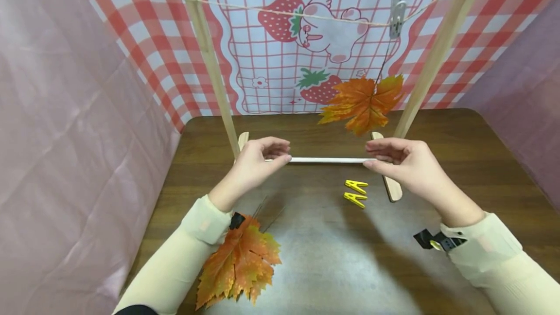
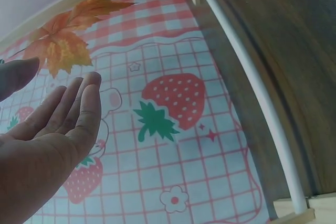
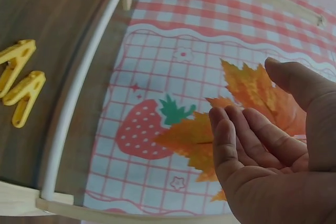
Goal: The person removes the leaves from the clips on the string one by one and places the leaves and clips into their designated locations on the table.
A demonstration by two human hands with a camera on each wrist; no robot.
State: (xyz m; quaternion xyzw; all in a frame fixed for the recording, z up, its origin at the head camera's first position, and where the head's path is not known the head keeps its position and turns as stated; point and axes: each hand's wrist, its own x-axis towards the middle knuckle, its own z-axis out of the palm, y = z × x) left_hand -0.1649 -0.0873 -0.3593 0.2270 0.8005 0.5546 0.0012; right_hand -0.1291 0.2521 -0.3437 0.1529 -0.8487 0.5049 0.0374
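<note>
Both bare hands hover around a wooden frame, fingers loosely bent and holding nothing. My left hand [image 1: 258, 159] is near the left post [image 1: 212, 69]; my right hand [image 1: 407, 162] is near the right post [image 1: 437, 57]. Between them in the head view runs a white rod [image 1: 328, 160] joining the posts low down; the wrist views show both hands apart from it. Overhead, a string [image 1: 280, 12] spans the post tops. A grey clip [image 1: 396, 16] on it holds an orange maple leaf [image 1: 367, 103] by the stem, beyond my right hand.
Two yellow clothespins [image 1: 356, 193] lie on the wooden table [image 1: 315, 237], nearer than the rod. Several orange maple leaves [image 1: 240, 261] are piled under my left forearm. A red checked cloth with strawberries [image 1: 280, 62] hangs behind; a pink cloth [image 1: 87, 135] covers the left side.
</note>
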